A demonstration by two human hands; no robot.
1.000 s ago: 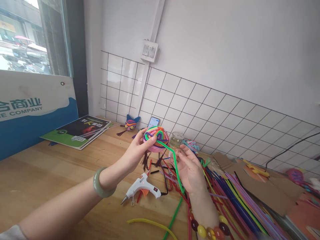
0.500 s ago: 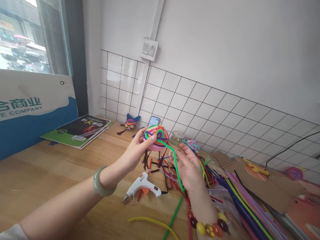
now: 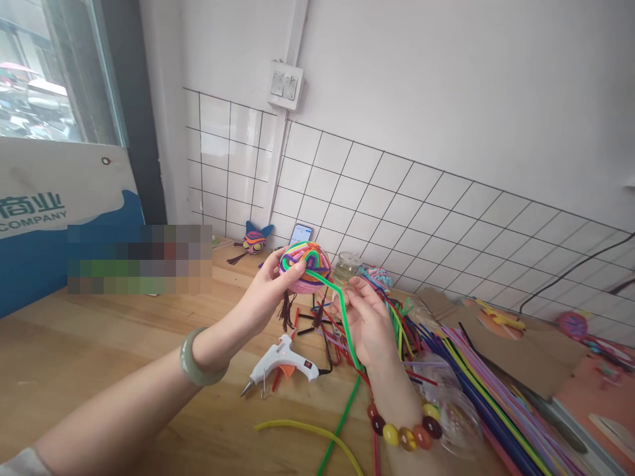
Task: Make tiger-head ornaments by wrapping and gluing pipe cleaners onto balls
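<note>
My left hand (image 3: pixel 268 281) grips a rounded, many-coloured pipe-cleaner craft piece (image 3: pixel 320 254), its thumb pressed on the front. Dark tassels (image 3: pixel 286 311) dangle from the piece's lower edge. From near that thumb a green pipe cleaner (image 3: pixel 348 334) runs right, then bends sharply downward. At the bend, the fingers of my right hand (image 3: pixel 372 324) are closed on the green strand; part of the grip is hidden. Below the hands, a white glue gun (image 3: pixel 282 360) lies on the table, nozzle pointing left.
Loose pipe cleaners are scattered about, including a yellow one (image 3: pixel 307 428) in front and a large bundle (image 3: pixel 489 390) at right. Behind stand a glass jar (image 3: pixel 347 268), a phone (image 3: pixel 301 233) and a blue-eared craft figure (image 3: pixel 255 238). Cardboard (image 3: pixel 516 360) lies at right.
The camera view has shifted slightly. My right fingertips have drawn closer together at the green strand's bend. My left hand keeps its hold on the craft piece.
</note>
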